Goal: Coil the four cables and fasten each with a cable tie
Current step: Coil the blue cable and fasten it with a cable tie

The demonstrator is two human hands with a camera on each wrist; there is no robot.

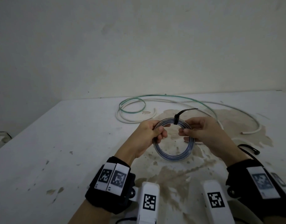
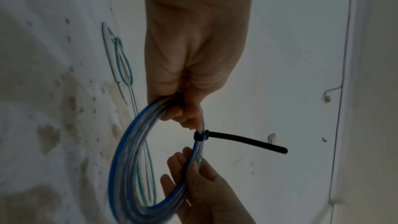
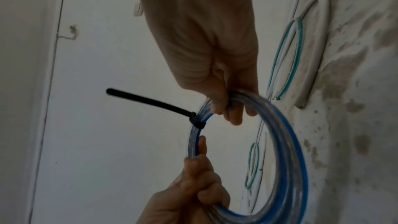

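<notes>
A coil of clear-and-blue cable (image 1: 173, 155) hangs upright between both hands above the table. A black cable tie (image 1: 176, 119) is cinched round the top of the coil, its tail sticking up to the right. My left hand (image 1: 156, 131) grips the coil's upper left and my right hand (image 1: 186, 131) pinches its upper right. In the left wrist view the left hand (image 2: 185, 113) holds the coil (image 2: 127, 159) just above the tie (image 2: 201, 136). In the right wrist view the right hand (image 3: 228, 108) holds the coil (image 3: 290, 142) next to the tie (image 3: 197, 122).
A loose green cable (image 1: 132, 105) and a thicker white cable (image 1: 135, 121) lie looped and trailing across the far side of the stained white table (image 1: 58, 143). Spare black cable ties (image 1: 250, 149) lie on the table behind my right wrist. A wall rises behind the table.
</notes>
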